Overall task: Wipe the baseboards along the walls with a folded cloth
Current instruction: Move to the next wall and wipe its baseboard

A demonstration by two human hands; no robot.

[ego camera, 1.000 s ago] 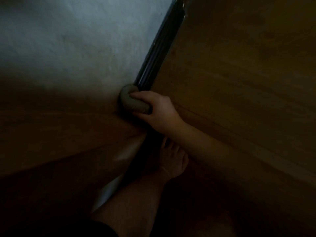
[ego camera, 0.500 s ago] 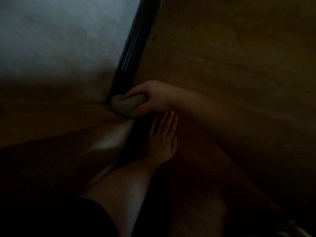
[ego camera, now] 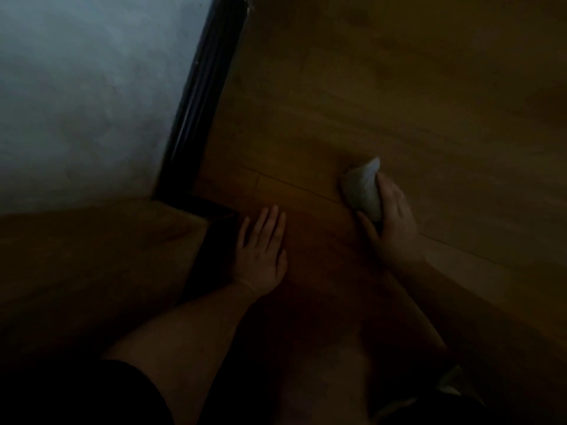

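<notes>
Pretty dim shot, but the right hand point(ego camera: 395, 222) has its fingers and thumb curled round the folded cloth point(ego camera: 363, 191), which sticks out past the fingertips toward the far side and sits on the wooden floor point(ego camera: 399, 96), well apart from the baseboard point(ego camera: 202, 96). The cloth looks pale grey, bunched into a rounded wad with one lighter corner poking up at the far end. The left hand point(ego camera: 260, 250) lies flat on the floor with fingers straight, just beside the near corner where the dark baseboard bends. That baseboard runs up the left along a pale wall point(ego camera: 86, 87), and bare planks stretch away far and right of the cloth.
</notes>
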